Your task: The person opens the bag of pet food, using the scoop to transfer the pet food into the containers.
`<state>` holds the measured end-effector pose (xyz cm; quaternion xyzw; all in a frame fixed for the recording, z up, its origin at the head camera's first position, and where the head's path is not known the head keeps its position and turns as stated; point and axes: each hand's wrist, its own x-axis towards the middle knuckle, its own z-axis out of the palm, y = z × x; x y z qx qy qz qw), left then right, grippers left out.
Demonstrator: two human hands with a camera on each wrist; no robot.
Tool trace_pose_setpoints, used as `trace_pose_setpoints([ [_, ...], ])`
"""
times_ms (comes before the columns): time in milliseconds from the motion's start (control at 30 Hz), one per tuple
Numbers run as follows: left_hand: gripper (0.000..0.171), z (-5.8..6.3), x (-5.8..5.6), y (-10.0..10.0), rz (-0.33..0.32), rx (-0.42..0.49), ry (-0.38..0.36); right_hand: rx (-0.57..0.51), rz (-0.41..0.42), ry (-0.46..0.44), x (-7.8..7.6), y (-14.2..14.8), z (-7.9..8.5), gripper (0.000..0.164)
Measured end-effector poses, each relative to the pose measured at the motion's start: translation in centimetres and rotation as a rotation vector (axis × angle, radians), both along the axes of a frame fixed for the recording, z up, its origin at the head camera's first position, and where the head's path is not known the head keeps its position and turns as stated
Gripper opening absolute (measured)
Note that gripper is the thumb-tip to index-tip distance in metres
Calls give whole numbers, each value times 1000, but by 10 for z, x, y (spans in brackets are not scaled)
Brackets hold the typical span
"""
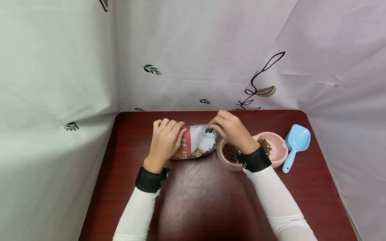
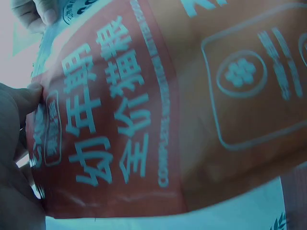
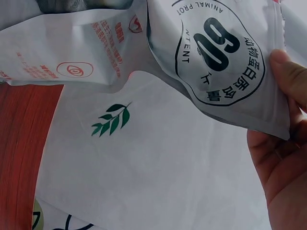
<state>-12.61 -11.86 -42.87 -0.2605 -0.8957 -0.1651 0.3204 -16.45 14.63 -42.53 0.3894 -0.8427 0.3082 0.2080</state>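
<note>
A red, orange and white kitten food bag (image 1: pixel 200 140) is held between both hands over the dark red table, its printed face towards me. My left hand (image 1: pixel 166 139) grips the bag's upper edge at the red end; in the left wrist view the thumb lies on the front of the bag (image 2: pixel 120 105). With thumb and fingers, my right hand (image 1: pixel 230 129) pinches the white upper corner, as the right wrist view shows on the bag (image 3: pixel 216 52). Behind the right wrist stands a pink double bowl (image 1: pixel 278 150) with brown kibble (image 1: pixel 230 152) in it, partly hidden by the arm.
A light blue scoop (image 1: pixel 297 142) lies right of the bowl, its handle towards me. The table (image 1: pixel 205 201) ends at a pale cloth wall (image 1: pixel 196 60) with leaf prints at the back, and more cloth hangs on both sides.
</note>
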Motion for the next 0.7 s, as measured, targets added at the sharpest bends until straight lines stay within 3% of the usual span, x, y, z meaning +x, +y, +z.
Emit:
trace_pose_setpoints([
  [400, 25, 4, 6, -7, 14, -24, 77, 2, 4, -38, 3, 0, -1, 14],
  [533, 28, 7, 8, -12, 4, 42, 67, 3, -16, -41, 6, 7, 1, 21],
  [700, 31, 13, 11, -27, -7, 173, 69, -26, -63, -45, 8, 28, 1, 15],
])
